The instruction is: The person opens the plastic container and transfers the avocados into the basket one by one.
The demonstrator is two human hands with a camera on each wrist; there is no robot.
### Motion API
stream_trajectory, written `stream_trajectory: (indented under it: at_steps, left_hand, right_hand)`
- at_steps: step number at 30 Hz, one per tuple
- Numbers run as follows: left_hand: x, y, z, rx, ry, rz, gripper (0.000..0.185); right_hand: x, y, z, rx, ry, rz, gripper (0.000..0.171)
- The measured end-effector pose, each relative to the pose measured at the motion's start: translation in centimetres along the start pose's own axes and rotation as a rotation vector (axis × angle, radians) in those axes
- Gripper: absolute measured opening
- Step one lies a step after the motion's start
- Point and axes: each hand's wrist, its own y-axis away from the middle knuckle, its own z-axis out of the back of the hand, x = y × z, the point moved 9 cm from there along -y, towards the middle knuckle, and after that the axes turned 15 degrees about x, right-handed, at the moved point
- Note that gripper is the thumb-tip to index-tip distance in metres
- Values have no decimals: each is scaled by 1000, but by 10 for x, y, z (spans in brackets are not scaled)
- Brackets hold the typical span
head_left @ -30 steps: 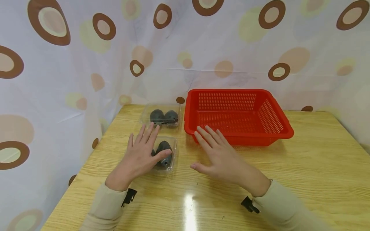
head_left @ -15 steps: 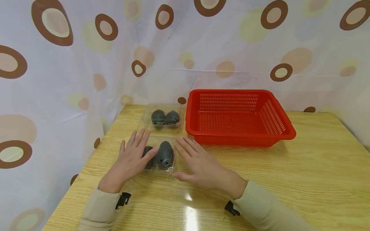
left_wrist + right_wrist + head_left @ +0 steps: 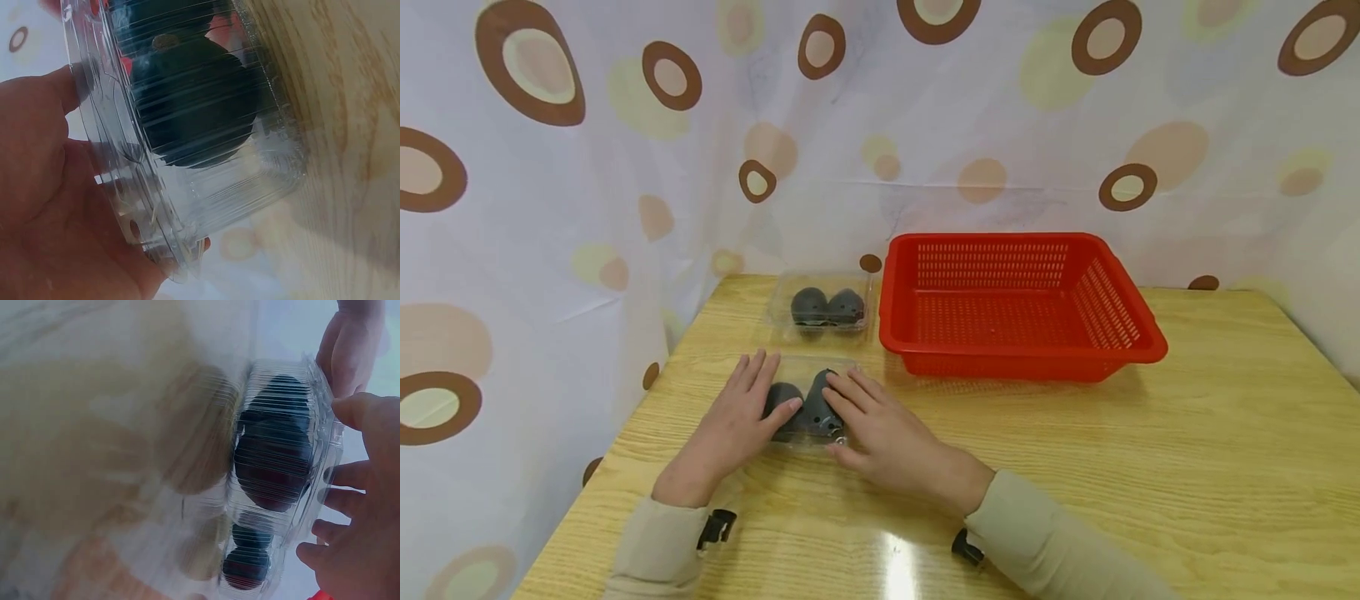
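A clear plastic clamshell box (image 3: 808, 365) lies on the table with dark avocados (image 3: 823, 404) inside. My left hand (image 3: 730, 425) is at its left side, fingers fairly straight and thumb over the top. At the right side, my right hand (image 3: 887, 433) reaches over the box's edge, fingers extended and thumb toward the front. In the left wrist view, the palm is against the box's rim (image 3: 125, 150), beside a dark green avocado (image 3: 194, 100). In the right wrist view, the thumb and fingertips meet the rim, with the fingers spread apart. The fingers' far sides are partly hidden.
Behind this box stands a second clear box (image 3: 782, 293) with dark avocados. A red perforated plastic basket (image 3: 1022, 348) sits at the back, right of the boxes. A patterned curtain (image 3: 850, 117) hangs behind and to the left of the wooden table (image 3: 1225, 467).
My right hand has moved left from in front of the red basket to the near box. My left hand has shifted slightly left and down to the box's left side. The boxes stay put.
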Motion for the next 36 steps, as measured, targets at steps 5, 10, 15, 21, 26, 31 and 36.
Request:
stream_trajectory:
  at_steps: [5, 10, 15, 21, 26, 31, 36]
  left_hand:
    - [1, -1, -2, -13, -11, 2, 77]
    - [-2, -1, -4, -14, -21, 6, 77]
    - [-7, -1, -6, -15, -38, 6, 76]
    - [-17, 0, -4, -36, -56, -4, 75]
    - [-25, -2, -5, -3, -82, 17, 77]
    - [-34, -4, -8, 32, -107, 31, 80]
    - [-45, -6, -12, 61, -143, 36, 80]
  right_hand:
    - [-2, 0, -3, -22, 26, -13, 68]
    - [-2, 4, -3, -31, 46, -10, 66]
    - [-3, 10, -2, -34, 44, -8, 66]
    - [-9, 18, -2, -32, 20, -6, 66]
    - [-14, 27, -2, -30, 4, -3, 67]
    - [-18, 37, -1, -24, -5, -4, 68]
    - [-22, 50, 2, -32, -13, -5, 69]
